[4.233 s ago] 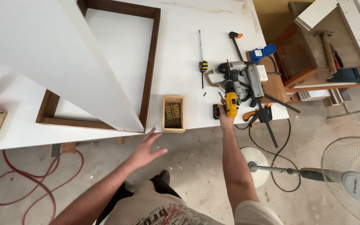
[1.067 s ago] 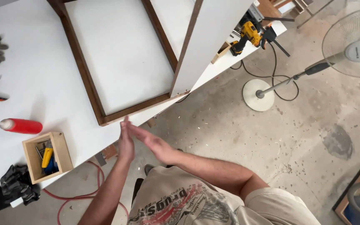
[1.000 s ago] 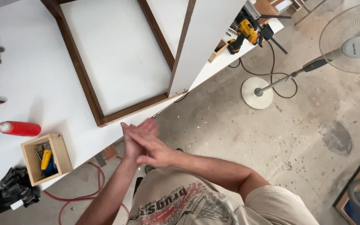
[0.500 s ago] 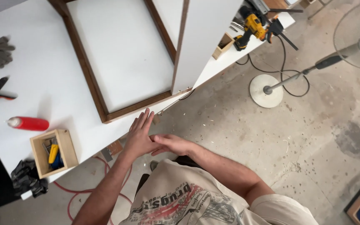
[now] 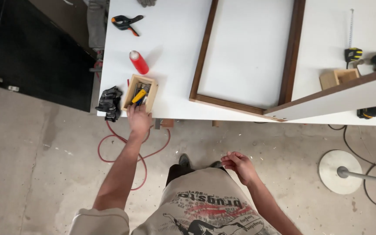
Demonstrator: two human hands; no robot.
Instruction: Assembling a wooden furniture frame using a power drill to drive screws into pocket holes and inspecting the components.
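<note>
My left hand (image 5: 138,117) reaches to the near edge of a small open wooden box (image 5: 151,96) on the white table (image 5: 170,56); its fingers touch the box's front, and I cannot see them holding anything. The box contains small tools, one with a yellow handle (image 5: 139,95). My right hand (image 5: 239,165) hangs in front of my body over the floor, fingers loosely curled, empty. A dark wooden frame (image 5: 204,56) lies flat on the table to the right of the box.
A red bottle (image 5: 139,62) lies behind the box. Black gloves (image 5: 109,102) sit at the table's left corner, an orange-black clamp (image 5: 126,22) farther back. A second wooden box (image 5: 337,78), tape measure (image 5: 352,54), white board (image 5: 349,98), red hose (image 5: 122,143), fan base (image 5: 338,172).
My hands, pressed together in front of me before, have separated. The left hand has gone out to the wooden box; the right stays near my body. My view has turned toward the table's left end.
</note>
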